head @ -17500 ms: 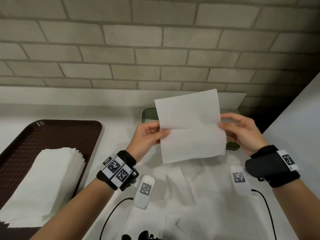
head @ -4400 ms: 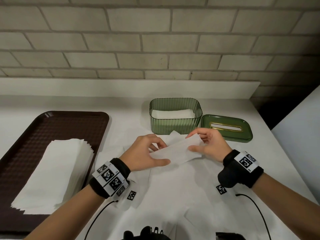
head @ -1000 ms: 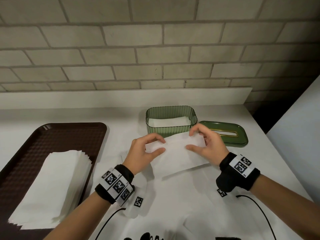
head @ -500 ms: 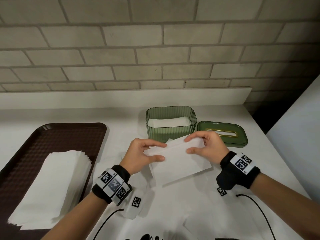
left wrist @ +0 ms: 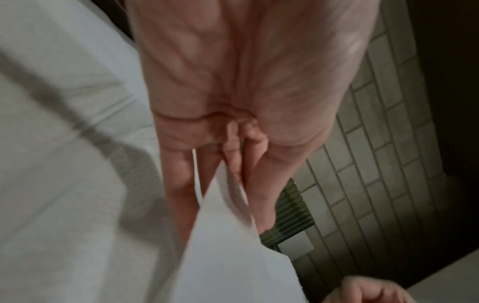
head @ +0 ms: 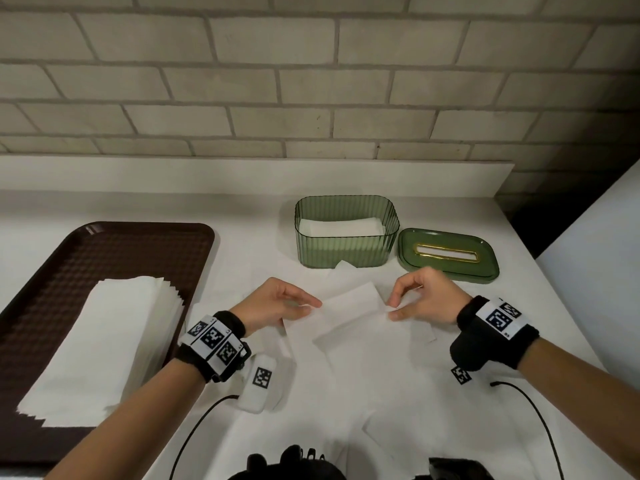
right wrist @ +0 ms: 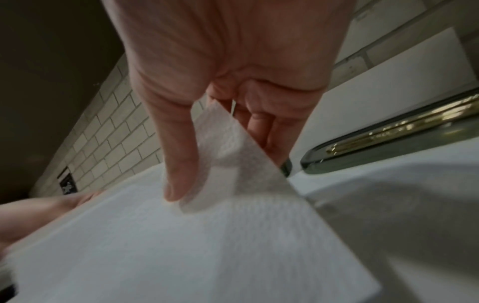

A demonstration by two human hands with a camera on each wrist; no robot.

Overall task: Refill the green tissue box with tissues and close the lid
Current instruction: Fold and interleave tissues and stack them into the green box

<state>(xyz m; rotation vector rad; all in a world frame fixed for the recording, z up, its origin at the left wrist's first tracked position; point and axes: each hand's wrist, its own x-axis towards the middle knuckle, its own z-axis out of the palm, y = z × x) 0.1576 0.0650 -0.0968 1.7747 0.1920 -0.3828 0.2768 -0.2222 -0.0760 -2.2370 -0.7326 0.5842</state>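
Observation:
The green ribbed tissue box stands open near the back wall with a low layer of white tissues inside. Its green lid with a gold slot lies flat to the right of it. In front of the box, a folded white tissue hangs just above the table between both hands. My left hand pinches its left end, seen close in the left wrist view as tissue between the fingers. My right hand pinches the right end, thumb on top of the tissue.
A brown tray at the left holds a stack of white tissues. White sheets cover the table under my hands. Black cables run along the near edge. A white panel rises at the right, past the table's edge.
The tissue has come down and toward me from in front of the box. My hands have spread apart to its two ends, and the sheet looks narrower than before.

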